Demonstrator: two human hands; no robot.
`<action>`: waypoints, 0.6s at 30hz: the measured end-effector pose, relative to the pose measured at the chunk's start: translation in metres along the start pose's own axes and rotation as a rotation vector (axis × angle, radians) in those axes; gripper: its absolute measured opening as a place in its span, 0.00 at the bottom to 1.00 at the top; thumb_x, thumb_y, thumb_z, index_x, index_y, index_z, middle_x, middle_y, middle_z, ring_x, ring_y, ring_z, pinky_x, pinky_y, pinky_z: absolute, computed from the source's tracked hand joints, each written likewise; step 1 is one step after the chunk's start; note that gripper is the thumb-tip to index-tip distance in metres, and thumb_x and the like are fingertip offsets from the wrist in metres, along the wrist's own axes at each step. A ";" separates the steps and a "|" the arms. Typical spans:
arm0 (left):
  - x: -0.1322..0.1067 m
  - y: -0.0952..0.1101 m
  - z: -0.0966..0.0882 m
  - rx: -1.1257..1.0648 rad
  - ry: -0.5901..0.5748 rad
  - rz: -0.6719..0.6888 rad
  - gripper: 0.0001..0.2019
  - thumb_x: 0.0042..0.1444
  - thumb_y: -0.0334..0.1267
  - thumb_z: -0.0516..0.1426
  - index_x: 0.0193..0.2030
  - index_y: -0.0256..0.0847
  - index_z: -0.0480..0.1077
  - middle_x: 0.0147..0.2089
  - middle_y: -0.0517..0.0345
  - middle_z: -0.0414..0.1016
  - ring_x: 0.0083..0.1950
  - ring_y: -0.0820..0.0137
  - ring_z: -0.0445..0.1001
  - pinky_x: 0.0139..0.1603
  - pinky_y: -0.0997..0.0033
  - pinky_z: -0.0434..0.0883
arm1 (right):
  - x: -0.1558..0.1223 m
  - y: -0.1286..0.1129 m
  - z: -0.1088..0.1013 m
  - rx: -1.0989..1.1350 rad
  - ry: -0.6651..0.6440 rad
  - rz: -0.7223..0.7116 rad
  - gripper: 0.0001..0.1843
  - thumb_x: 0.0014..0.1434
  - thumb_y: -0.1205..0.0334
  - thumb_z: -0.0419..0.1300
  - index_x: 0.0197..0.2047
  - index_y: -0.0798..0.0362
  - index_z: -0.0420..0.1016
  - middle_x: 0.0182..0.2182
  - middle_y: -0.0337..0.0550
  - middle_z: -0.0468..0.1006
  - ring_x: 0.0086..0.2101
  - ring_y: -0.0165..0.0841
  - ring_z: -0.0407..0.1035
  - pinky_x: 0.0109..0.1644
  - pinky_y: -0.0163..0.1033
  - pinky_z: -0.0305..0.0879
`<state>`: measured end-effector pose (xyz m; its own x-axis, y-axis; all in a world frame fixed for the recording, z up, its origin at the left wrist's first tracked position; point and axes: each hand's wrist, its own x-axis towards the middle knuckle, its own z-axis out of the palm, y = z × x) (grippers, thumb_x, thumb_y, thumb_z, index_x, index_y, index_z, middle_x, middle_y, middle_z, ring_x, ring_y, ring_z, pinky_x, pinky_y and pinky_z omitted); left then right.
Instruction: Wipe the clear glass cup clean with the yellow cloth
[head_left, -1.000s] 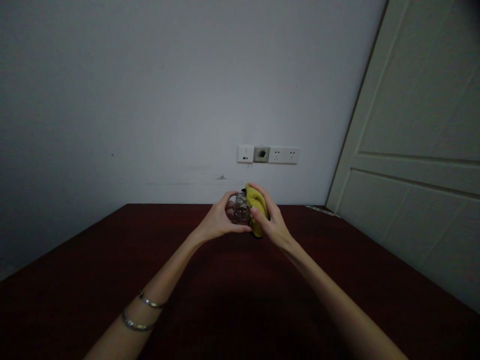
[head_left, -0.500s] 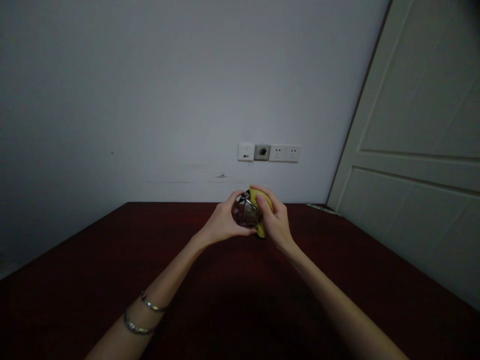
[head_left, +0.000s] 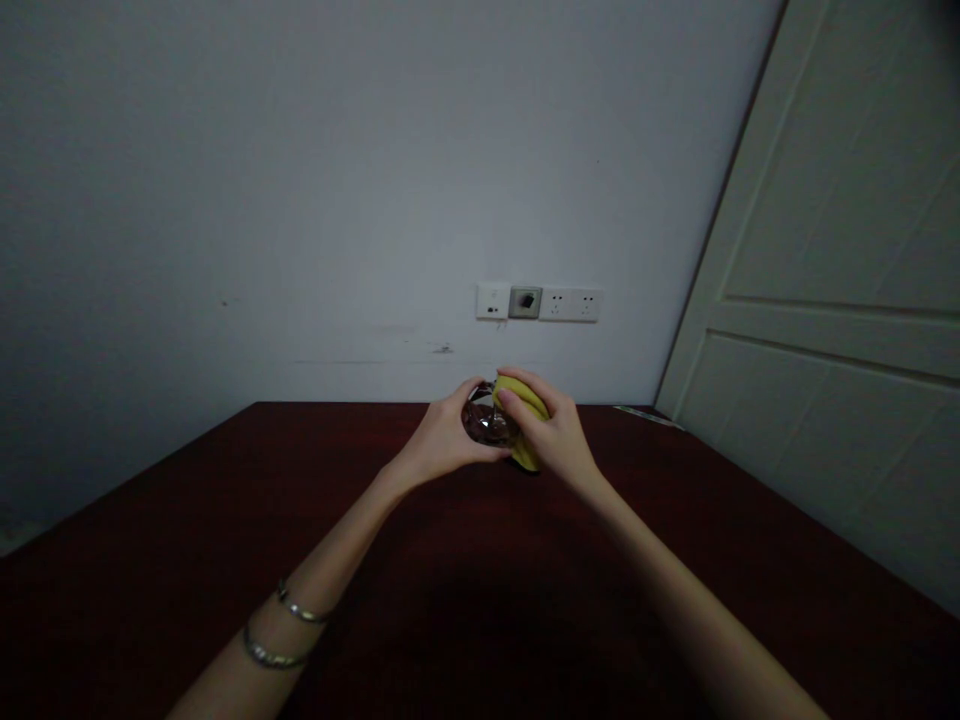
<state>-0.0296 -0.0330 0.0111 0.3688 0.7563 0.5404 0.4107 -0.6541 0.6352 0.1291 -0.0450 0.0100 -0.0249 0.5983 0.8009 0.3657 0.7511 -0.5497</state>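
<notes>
So, left hand (head_left: 442, 440) curled round clear glass vessel (head_left: 484, 420), fingers (head_left: 469, 392) wrapped firmly on its side. Right hand (head_left: 553, 438) closed, fingers (head_left: 514, 396) pressing yellow cloth (head_left: 523, 400) against glass. Both hands over far part of dark red wooden table (head_left: 675, 560), below wall socket strip (head_left: 538, 302); panelled door (head_left: 817, 200) right of strip. Two metal bangles (head_left: 292, 610) on left forearm.

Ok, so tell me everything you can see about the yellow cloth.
The yellow cloth looks like soft fabric, bunched up rather than spread flat; its weave is too dim to make out. The right hand grips it, with one part showing above the fingers and another below the hand. It presses against the side of a clear glass vessel held in the left hand.
</notes>
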 end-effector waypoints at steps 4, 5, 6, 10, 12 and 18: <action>0.001 -0.004 -0.001 0.030 0.024 0.032 0.39 0.38 0.35 0.64 0.60 0.38 0.57 0.45 0.52 0.74 0.41 0.64 0.74 0.43 0.64 0.72 | -0.005 -0.003 -0.001 -0.126 -0.064 -0.211 0.18 0.56 0.57 0.60 0.51 0.47 0.73 0.54 0.47 0.71 0.53 0.39 0.66 0.59 0.48 0.61; 0.001 -0.004 -0.001 0.021 0.022 0.037 0.39 0.38 0.35 0.64 0.60 0.38 0.57 0.45 0.52 0.74 0.41 0.64 0.74 0.43 0.64 0.72 | -0.005 -0.003 -0.001 -0.118 -0.068 -0.220 0.19 0.56 0.57 0.60 0.51 0.46 0.73 0.54 0.47 0.71 0.53 0.39 0.66 0.59 0.48 0.61; 0.001 -0.004 -0.001 0.004 0.020 0.041 0.39 0.38 0.35 0.65 0.60 0.39 0.56 0.46 0.52 0.73 0.42 0.64 0.74 0.44 0.64 0.72 | -0.005 -0.003 -0.001 -0.092 -0.057 -0.207 0.18 0.56 0.57 0.60 0.51 0.46 0.73 0.53 0.46 0.71 0.53 0.39 0.66 0.59 0.48 0.61; -0.001 0.002 -0.001 -0.190 -0.048 0.053 0.42 0.35 0.36 0.68 0.58 0.41 0.56 0.48 0.51 0.72 0.46 0.64 0.74 0.47 0.63 0.72 | -0.001 0.001 -0.003 0.138 0.022 -0.014 0.16 0.57 0.54 0.59 0.48 0.47 0.74 0.47 0.43 0.77 0.48 0.37 0.70 0.56 0.47 0.64; -0.002 0.006 0.000 -0.313 -0.110 0.033 0.41 0.34 0.36 0.69 0.57 0.42 0.55 0.48 0.51 0.72 0.45 0.64 0.75 0.45 0.63 0.73 | 0.001 0.004 -0.003 0.256 0.032 0.064 0.16 0.58 0.52 0.58 0.48 0.47 0.74 0.47 0.42 0.77 0.47 0.36 0.71 0.54 0.46 0.66; -0.002 0.006 0.003 -0.564 -0.151 -0.027 0.38 0.35 0.34 0.69 0.53 0.42 0.56 0.46 0.52 0.72 0.45 0.64 0.76 0.45 0.62 0.74 | -0.004 -0.002 -0.006 0.244 0.023 -0.115 0.14 0.58 0.56 0.59 0.48 0.45 0.74 0.52 0.42 0.74 0.54 0.37 0.66 0.60 0.47 0.59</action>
<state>-0.0251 -0.0384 0.0120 0.4965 0.7352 0.4614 -0.0706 -0.4956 0.8657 0.1343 -0.0503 0.0092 -0.0312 0.5006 0.8651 0.1262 0.8606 -0.4935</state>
